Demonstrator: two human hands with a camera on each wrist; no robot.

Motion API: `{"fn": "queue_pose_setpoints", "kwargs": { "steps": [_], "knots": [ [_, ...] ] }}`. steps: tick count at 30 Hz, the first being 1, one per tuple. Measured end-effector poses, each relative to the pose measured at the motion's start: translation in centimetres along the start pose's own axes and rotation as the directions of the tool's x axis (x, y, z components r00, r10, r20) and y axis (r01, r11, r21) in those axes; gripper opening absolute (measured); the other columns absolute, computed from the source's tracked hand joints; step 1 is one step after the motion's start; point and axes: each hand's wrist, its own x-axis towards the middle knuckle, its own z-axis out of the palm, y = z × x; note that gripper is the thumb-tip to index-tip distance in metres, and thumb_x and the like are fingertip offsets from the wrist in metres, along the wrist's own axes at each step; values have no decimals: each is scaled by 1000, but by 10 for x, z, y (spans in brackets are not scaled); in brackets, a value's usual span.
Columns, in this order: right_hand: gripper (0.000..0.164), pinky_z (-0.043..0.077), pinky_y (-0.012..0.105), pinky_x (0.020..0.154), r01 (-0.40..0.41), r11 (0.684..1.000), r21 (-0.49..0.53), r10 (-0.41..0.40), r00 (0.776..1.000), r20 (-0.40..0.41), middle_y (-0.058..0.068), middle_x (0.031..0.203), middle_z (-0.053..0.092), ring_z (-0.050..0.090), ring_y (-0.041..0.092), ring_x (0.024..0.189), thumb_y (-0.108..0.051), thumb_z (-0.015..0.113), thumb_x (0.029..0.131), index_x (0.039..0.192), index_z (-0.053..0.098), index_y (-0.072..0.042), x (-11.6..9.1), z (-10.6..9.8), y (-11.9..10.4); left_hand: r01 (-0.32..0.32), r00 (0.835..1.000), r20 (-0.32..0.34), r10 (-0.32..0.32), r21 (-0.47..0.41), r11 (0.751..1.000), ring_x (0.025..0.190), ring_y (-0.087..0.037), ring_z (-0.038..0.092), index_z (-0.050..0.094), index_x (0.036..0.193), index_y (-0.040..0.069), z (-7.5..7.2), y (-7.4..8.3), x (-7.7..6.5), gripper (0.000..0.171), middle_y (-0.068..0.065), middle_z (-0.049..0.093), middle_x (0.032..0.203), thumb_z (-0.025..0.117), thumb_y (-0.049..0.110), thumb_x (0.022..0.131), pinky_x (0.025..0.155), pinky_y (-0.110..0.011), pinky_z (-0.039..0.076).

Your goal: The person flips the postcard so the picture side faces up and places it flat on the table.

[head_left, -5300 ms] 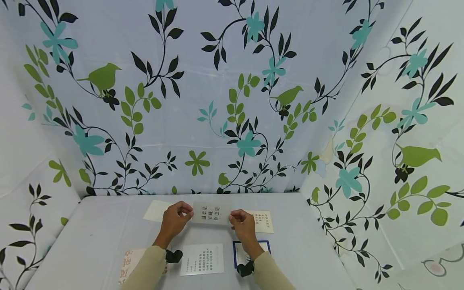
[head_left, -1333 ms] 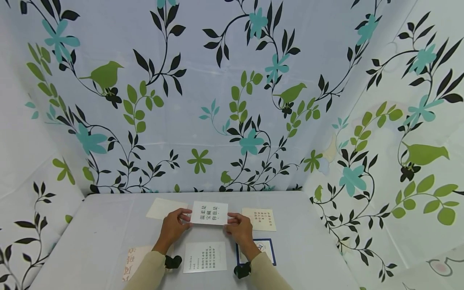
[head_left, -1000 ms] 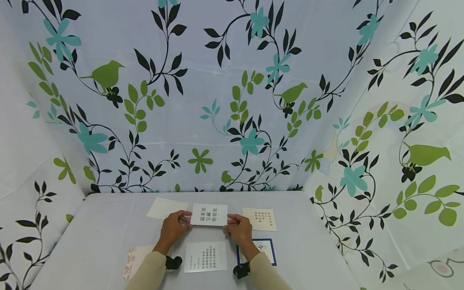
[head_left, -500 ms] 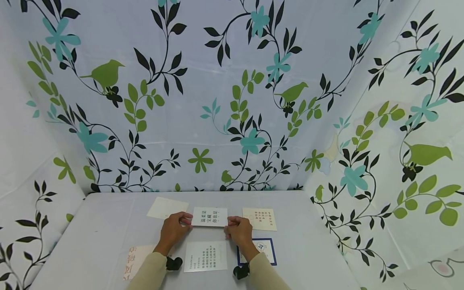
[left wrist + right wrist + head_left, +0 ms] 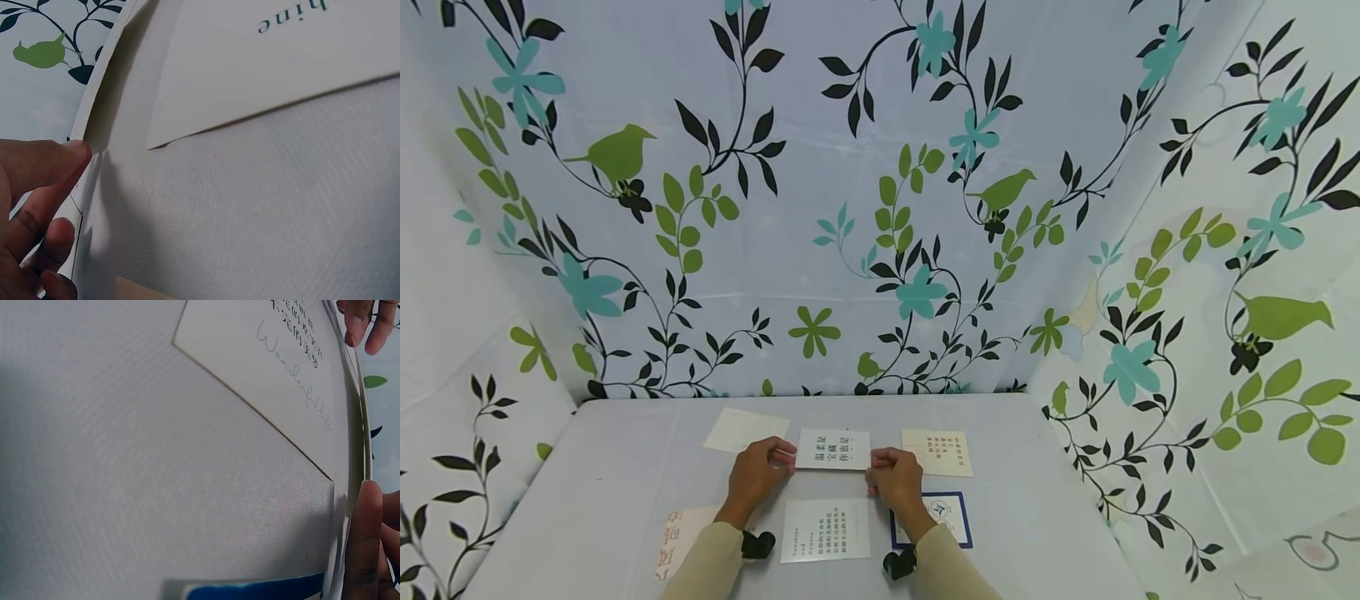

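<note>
A white card [image 5: 832, 450] with large dark Chinese characters is held at the middle of the back row, low over the white table [image 5: 1000, 517]. My left hand [image 5: 756, 475] pinches its left edge, and my right hand [image 5: 897, 479] pinches its right edge. Seen nearly edge-on, the held card [image 5: 107, 69] stands slightly off the cloth in the left wrist view, thumb against it. The right wrist view shows the same card [image 5: 365, 419] between both hands' fingers. Directly nearer lies another white card [image 5: 825, 532] with printed lines.
Blank cream card [image 5: 747, 430] lies back left; a cream card with red characters [image 5: 937, 452], back right. A blue-bordered card [image 5: 955, 521] is partly under my right arm. A card with pinkish characters [image 5: 681, 542] is partly hidden by my left sleeve. Patterned cloth [image 5: 820, 208] hangs behind.
Several seconds ago the card looked greyer and higher, with different finger placement. Over the last second it has tilted flatter and its far edge has come down. Both hands keep their hold.
</note>
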Motion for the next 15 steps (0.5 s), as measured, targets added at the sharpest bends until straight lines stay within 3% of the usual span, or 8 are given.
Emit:
{"fn": "queue_pose_setpoints", "kwargs": {
  "steps": [6, 15],
  "knots": [
    [33, 61, 28, 62, 10, 1000, -7, -10, 1000, -17, 4, 100, 73, 71, 15, 75, -2, 77, 89, 122, 75, -8, -1, 0, 1, 11, 1000, 9, -11, -2, 1000, 100, -24, 73, 77, 103, 18, -2, 0, -1, 17, 4, 81, 89, 83, 14, 88, 87, -49, 52],
    [31, 60, 28, 61, 32, 999, -15, -33, 999, -42, 6, 98, 73, 71, 16, 74, 0, 75, 89, 120, 74, -6, -3, -1, -1, 25, 1000, 14, -25, -9, 1000, 95, -22, 72, 77, 102, 17, -4, 0, -2, 16, 2, 81, 87, 85, 17, 88, 83, -41, 48]
  ]
}}
